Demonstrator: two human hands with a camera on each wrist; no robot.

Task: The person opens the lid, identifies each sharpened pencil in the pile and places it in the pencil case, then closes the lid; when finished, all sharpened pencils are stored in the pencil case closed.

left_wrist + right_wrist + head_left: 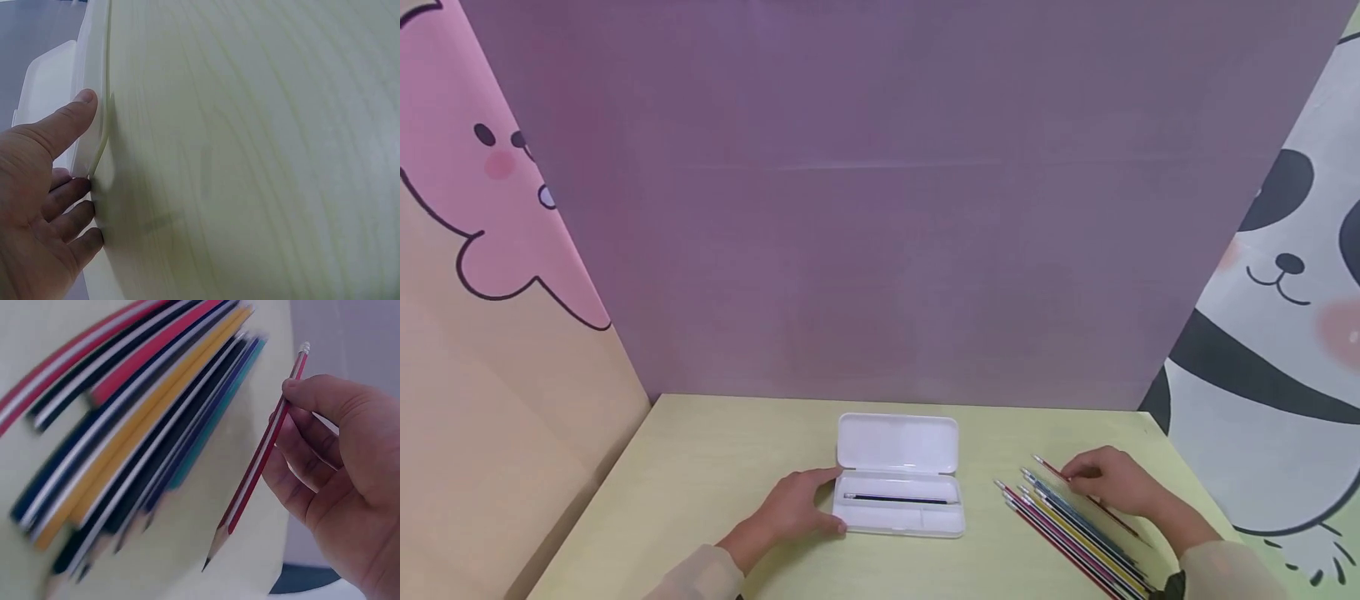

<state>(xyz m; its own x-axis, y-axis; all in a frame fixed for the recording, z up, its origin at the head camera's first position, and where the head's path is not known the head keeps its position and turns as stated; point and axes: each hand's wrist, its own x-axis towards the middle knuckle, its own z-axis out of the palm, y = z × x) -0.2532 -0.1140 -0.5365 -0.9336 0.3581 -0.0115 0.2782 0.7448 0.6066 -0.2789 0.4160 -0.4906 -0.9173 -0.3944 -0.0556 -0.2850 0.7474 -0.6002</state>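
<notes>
A white pencil case lies with its lid raised on the table, a dark pencil lengthwise inside. My left hand holds the case's left end, thumb at the near corner and index finger toward the hinge. In the left wrist view the thumb presses along the case's edge and the other fingers curl beside its end. My right hand pinches a red pencil with a pale stripe between thumb and fingers near its eraser end. Its sharpened tip points down toward the table in the right wrist view.
Several striped and plain pencils lie in a slanted bunch left of my right hand, red, dark, yellow and teal among them. A purple panel stands behind the pale table. Cartoon-printed walls flank both sides.
</notes>
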